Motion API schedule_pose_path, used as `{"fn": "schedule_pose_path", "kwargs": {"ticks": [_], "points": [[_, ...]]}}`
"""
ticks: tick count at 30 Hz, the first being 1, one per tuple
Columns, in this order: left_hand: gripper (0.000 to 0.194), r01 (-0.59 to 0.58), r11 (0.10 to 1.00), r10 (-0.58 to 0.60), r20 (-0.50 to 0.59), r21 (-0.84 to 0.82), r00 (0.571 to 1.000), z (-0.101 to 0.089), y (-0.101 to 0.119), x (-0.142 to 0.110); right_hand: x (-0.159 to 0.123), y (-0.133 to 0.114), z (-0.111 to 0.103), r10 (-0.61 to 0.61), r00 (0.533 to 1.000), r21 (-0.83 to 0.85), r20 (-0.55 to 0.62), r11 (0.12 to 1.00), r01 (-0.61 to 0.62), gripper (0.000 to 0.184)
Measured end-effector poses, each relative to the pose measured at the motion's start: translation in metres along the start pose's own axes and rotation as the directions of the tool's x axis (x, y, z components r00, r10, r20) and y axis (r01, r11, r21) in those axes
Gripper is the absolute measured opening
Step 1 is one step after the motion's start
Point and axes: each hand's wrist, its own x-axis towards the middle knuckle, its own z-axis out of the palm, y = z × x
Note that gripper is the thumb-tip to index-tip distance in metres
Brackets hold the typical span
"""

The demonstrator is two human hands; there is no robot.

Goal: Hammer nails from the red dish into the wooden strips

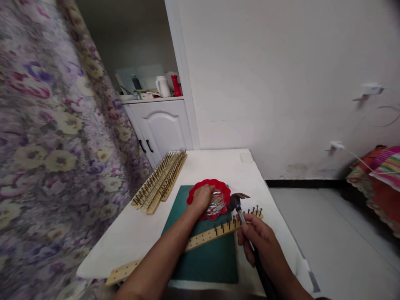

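My left hand (203, 196) reaches into a red scalloped dish (208, 182) full of loose nails (218, 204). Its back faces me and its fingertips are hidden, so I cannot see what they grasp. My right hand (256, 236) is closed around the shaft of a claw hammer (235, 201), head up, beside the dish. Between me and the dish, a long wooden strip (204, 238) lies slantwise across a green mat (206, 266). Dark nails stand upright along its right end; small holes show further left. My left forearm covers part of the strip.
Wooden strips bristling with nails (162, 177) lie together at the table's back left. A white cloth covers the table (215, 162). A floral curtain (62, 146) hangs on the left, and a white cabinet (162, 125) stands behind. Plugs with cables sit on the right wall.
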Motion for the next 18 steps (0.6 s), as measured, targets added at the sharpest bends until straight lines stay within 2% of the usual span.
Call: {"fn": "schedule_pose_path", "kwargs": {"ticks": [6,13,18], "points": [[0.019,0.007,0.990,-0.004,-0.023,0.143,1.000,-0.003,0.004,0.007,0.004,0.003,0.000,0.012,1.000,-0.026,0.021,1.000,-0.011,0.026],[0.014,-0.032,0.984,0.034,-0.008,0.177,0.999,-0.005,0.006,0.007,0.004,0.006,0.000,0.007,0.999,-0.050,0.035,0.999,-0.005,0.026],[0.017,-0.046,0.980,0.056,-0.044,0.191,0.997,-0.010,0.007,-0.004,0.004,0.005,0.000,0.009,1.000,-0.034,0.018,0.999,-0.009,0.026]]}}
